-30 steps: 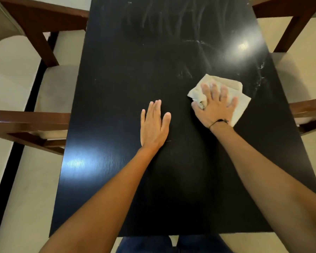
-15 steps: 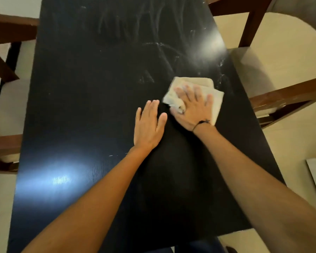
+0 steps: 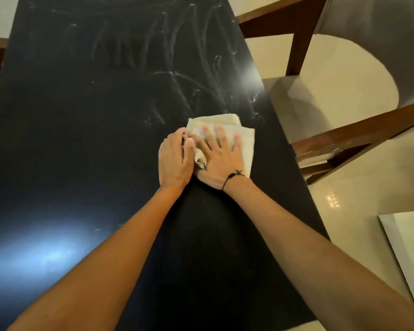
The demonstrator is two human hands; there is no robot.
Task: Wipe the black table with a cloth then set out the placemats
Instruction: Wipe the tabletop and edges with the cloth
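1. The cream cloth (image 3: 237, 130) lies folded on the black counter (image 3: 81, 139), near its right edge.
2. The right hand (image 3: 219, 161) presses flat on the cloth, fingers straight and spread.
3. The left hand (image 3: 175, 161) sits just beside it, fingers curled onto the cloth's left edge; whether it pinches the cloth is unclear.
4. Pale streaks (image 3: 172, 77) mark the far half of the counter.
5. A wooden chair (image 3: 344, 137) stands close along the right edge.
6. No readable writing shows.

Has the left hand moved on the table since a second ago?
Yes. The left hand slid right across the black table, from apart to against the right hand and the cloth.
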